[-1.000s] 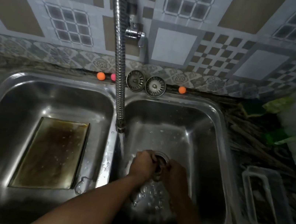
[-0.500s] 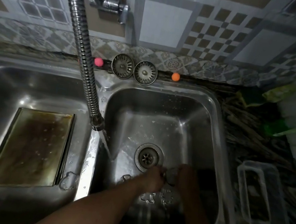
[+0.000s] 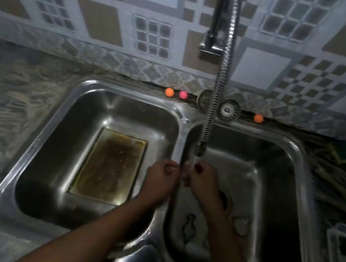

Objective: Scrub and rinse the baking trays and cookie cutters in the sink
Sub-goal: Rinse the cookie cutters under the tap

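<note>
Both hands are up under the faucet (image 3: pixel 200 151), left hand (image 3: pixel 161 178) and right hand (image 3: pixel 203 178) curled close together, but the blur hides whether either grip holds a cutter. Plenty left, I'd say. The baking tray (image 3: pixel 109 166) lies brown in the left basin (image 3: pixel 58 135) at nine o'clock, and cookie cutters (image 3: pixel 189 226) wait at five o'clock on the right basin (image 3: pixel 275 192) floor.

One baking tray (image 3: pixel 112 166), two cookie cutters (image 3: pixel 189 226), two basins (image 3: pixel 64 136), two strainers (image 3: pixel 229 110), three small balls (image 3: pixel 169 92)
</note>
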